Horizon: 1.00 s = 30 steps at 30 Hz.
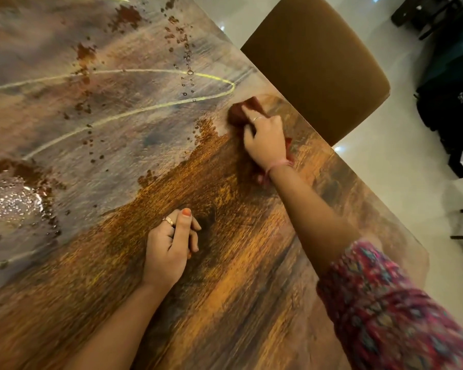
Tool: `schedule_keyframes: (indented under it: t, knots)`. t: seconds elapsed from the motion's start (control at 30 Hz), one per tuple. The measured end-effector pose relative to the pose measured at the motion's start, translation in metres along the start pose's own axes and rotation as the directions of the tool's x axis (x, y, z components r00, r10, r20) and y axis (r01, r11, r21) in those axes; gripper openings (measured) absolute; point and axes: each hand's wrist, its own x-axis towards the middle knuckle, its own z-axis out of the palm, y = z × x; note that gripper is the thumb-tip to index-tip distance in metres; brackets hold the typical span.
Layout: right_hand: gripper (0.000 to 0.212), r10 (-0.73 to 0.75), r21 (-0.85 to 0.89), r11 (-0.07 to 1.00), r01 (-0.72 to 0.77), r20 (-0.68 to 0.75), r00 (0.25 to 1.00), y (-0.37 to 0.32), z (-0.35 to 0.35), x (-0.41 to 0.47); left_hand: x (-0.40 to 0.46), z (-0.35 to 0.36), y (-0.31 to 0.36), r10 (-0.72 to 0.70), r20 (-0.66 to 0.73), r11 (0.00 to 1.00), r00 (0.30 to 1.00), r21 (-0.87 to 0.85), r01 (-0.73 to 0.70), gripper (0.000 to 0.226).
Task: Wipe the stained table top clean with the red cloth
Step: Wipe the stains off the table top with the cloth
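Observation:
The wooden table top [251,263] fills most of the view. Its near part shows brown grain, while its far part lies under a pale grey film [104,145] with brown splatters [123,16], droplets and a wet foamy patch [14,198] at the left. My right hand [265,140] presses the red cloth [242,112] flat on the table near the right edge, at the border of the grey film. The cloth sticks out beyond my fingers and a bit shows beside my wrist. My left hand [171,247] rests on the wood in a loose fist, holding nothing.
A chair with a brown padded back [318,62] stands against the table's right edge, just beyond the cloth. White floor [398,161] lies to the right, with dark bags [452,102] on it and dark furniture legs at the far top right.

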Motion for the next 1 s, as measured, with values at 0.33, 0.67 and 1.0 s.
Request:
schedule_keyframes:
  t: [0.33, 0.67, 1.0]
  knots:
    - [0.051, 0.425, -0.003, 0.905, -0.425, 0.010, 0.905, 0.050, -0.031, 0.075, 0.000, -0.004, 0.002, -0.024, 0.004, 0.999, 1.000, -0.033, 0.024, 0.041]
    - [0.048, -0.059, 0.078, 0.995, 0.055, 0.057, 0.997, -0.034, 0.003, -0.025, 0.001, -0.003, 0.000, -0.047, -0.004, 0.998, 0.999, -0.047, 0.047, 0.040]
    - [0.046, 0.203, -0.023, 0.979, -0.203, 0.039, 0.978, -0.001, -0.019, 0.034, -0.002, -0.005, -0.001, -0.059, -0.001, 0.995, 0.998, -0.082, 0.059, 0.039]
